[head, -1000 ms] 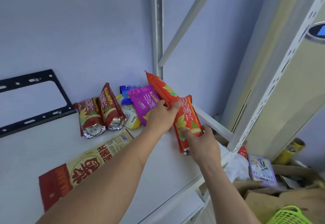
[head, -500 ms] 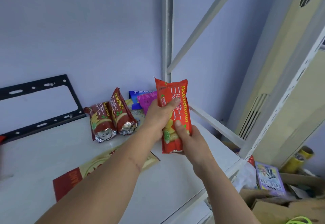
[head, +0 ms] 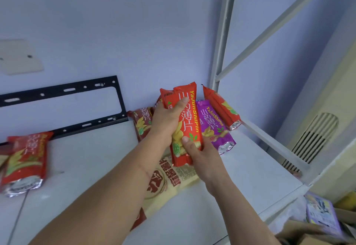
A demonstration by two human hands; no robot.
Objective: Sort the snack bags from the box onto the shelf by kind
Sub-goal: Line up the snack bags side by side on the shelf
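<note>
Both hands hold an orange-red snack bag (head: 189,121) upright above the white shelf (head: 250,175). My left hand (head: 169,117) grips its upper part, my right hand (head: 200,154) grips its lower end. Behind it on the shelf lie a purple bag (head: 215,127), another orange-red bag (head: 221,108) leaning at the corner post, and a dark red bag (head: 142,123). A further red bag (head: 25,160) lies at the far left. The cardboard box (head: 312,235) shows at the bottom right.
A flat yellow and red package (head: 169,183) lies on the shelf under my arms. A black metal bracket (head: 63,90) hangs on the wall. White shelf posts and diagonal braces (head: 223,33) stand at right. A purple packet (head: 321,214) lies in the box.
The view has swung left, bringing the far-left red bag into sight. Both hands still hold the orange-red bag, now a little left, in front of the dark red bags.
</note>
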